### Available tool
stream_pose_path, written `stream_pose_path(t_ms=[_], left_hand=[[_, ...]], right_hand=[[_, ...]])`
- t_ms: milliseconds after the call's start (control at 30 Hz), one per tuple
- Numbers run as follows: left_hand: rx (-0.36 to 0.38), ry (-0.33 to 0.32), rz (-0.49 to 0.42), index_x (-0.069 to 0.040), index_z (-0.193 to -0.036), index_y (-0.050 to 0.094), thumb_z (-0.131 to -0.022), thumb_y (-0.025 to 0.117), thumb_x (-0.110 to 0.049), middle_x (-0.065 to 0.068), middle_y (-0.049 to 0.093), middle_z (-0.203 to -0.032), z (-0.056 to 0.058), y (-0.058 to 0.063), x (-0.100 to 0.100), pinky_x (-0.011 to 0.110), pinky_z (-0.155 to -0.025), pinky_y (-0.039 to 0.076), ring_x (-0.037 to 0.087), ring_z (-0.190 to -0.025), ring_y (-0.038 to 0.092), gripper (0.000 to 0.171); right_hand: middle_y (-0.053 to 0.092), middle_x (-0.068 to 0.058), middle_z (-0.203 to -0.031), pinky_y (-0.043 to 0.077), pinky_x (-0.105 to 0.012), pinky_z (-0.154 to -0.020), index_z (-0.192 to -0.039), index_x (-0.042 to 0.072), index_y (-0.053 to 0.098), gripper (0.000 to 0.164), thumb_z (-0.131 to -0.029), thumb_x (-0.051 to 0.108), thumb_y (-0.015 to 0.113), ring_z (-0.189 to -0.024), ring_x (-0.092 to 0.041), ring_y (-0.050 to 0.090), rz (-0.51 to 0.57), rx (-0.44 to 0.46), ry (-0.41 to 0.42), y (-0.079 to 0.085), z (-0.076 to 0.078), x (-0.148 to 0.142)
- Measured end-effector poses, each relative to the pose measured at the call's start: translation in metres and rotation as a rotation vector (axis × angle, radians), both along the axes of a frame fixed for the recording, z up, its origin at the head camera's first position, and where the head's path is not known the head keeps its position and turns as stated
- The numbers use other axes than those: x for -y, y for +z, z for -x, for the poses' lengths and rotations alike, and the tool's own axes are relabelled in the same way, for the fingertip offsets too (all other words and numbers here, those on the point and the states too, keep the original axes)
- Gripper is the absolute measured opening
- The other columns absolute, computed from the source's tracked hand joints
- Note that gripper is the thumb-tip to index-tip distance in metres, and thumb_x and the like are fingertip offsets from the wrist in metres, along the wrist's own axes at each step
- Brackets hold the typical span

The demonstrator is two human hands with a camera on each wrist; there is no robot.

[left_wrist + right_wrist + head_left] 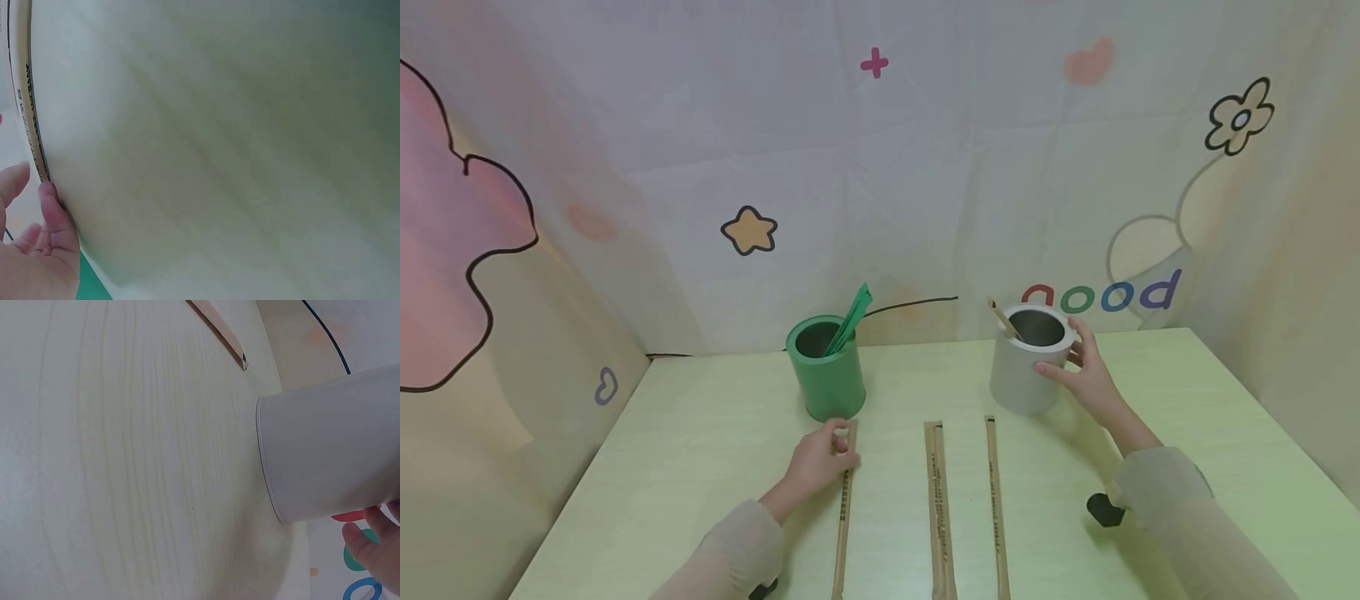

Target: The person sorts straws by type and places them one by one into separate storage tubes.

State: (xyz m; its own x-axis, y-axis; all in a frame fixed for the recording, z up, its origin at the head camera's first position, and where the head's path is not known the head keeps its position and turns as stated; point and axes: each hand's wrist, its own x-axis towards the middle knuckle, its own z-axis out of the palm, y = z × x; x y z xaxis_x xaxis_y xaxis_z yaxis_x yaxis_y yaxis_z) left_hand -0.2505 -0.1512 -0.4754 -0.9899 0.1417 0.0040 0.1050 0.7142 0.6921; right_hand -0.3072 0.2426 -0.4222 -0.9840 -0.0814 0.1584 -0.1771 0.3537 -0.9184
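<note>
In the head view, my left hand (820, 458) is at the far end of a narrow stick in brown printed paper (844, 508) lying on the table. The left wrist view has the index fingertip right at the edge of this stick (28, 94), the thumb a little apart from it. My right hand (1090, 379) holds the right side of a white cylindrical cup (1022, 383), thumb across its front and fingers round behind. One brown stick (1002, 317) leans out of that cup. In the right wrist view, the cup's wall (331, 444) fills the right side, fingers (362, 544) beside it.
A green cup (831, 387) with green sticks (850, 321) in it stands beyond my left hand. Between the hands lie a brown pair (938, 508) and a single brown stick (996, 504). A printed cloth (910, 167) hangs behind the table (700, 433).
</note>
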Motion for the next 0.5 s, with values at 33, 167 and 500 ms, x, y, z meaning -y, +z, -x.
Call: stream_pose_path(t_ms=[33,167,500], left_hand=[[-0.002,-0.002,0.005,-0.005,-0.114,0.050,-0.074,0.070,-0.018,0.000,0.057,-0.079,0.0002,0.0000,-0.0005,0.025,-0.063,0.042,0.012,-0.069,0.049,0.047],[0.005,-0.006,0.026,-0.005,-0.116,0.049,-0.071,0.072,-0.020,0.000,0.052,-0.076,0.0006,0.0023,-0.0036,0.023,-0.058,0.039,0.012,-0.065,0.046,0.053],[-0.031,-0.035,0.132,-0.003,-0.116,0.048,-0.071,0.072,-0.017,0.001,0.050,-0.074,-0.0005,0.0047,-0.0076,0.024,-0.057,0.037,0.013,-0.065,0.044,0.053]], right_hand=[[0.009,-0.021,-0.146,0.027,-0.061,-0.095,-0.142,0.022,-0.007,0.092,-0.082,0.026,0.062,-0.127,-0.046,0.019,-0.001,0.000,-0.001,0.0001,0.0000,0.0000],[0.009,-0.020,-0.146,0.027,-0.060,-0.095,-0.142,0.023,-0.007,0.092,-0.082,0.026,0.062,-0.127,-0.046,0.019,-0.002,0.000,-0.003,0.0001,0.0003,0.0001],[0.010,-0.020,-0.146,0.028,-0.060,-0.095,-0.142,0.023,-0.007,0.091,-0.082,0.026,0.062,-0.127,-0.045,0.019,-0.001,0.000,-0.004,0.0000,0.0005,0.0004]])
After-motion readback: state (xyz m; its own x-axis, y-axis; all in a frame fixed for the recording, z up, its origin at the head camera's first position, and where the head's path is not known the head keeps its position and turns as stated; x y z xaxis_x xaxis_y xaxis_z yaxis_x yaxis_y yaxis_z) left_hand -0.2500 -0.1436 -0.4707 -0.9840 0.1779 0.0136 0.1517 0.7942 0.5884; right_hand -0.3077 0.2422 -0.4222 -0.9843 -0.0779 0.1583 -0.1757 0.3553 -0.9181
